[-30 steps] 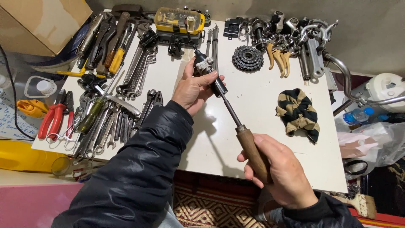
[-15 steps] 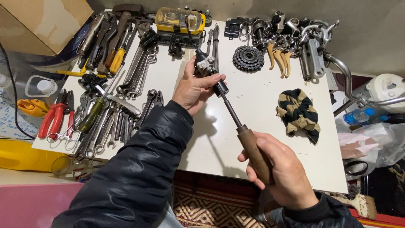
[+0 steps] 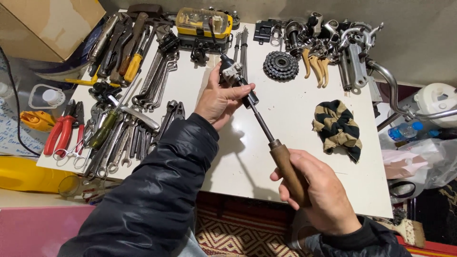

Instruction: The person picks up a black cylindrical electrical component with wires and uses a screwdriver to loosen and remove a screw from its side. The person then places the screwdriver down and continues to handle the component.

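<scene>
Right hand [image 3: 320, 194] is clenched on the wooden handle [image 3: 289, 171] of a long tool, low over the desk's near edge. The tool's dark shaft [image 3: 261, 123] runs up and left from the handle, slanting above the white desk [image 3: 295, 119]. At its far end sits a small black-and-grey part [image 3: 232, 72], and the left hand [image 3: 220, 101] is grasping that end, thumb and fingers wrapped round the shaft just below the part. Tool and part hang over the middle of the desk, nearer the far edge than the near one. The left arm wears a shiny black sleeve [image 3: 157, 200] that crosses the near edge.

Just beyond the part, a toothed cog [image 3: 281, 65] lies by the far edge. To its right, a heap of metal parts [image 3: 333, 40] crowds the far right corner. A striped black-and-tan rag [image 3: 337, 126] lies crumpled towards the right edge, well apart from both hands. A yellow case [image 3: 204, 21] sits at the far edge, left of the cog. Spanners [image 3: 159, 71] fan out along the left half, and red pliers [image 3: 62, 131] rest at the left edge. A yellow-handled screwdriver [image 3: 132, 66] lies near the far left corner.
</scene>
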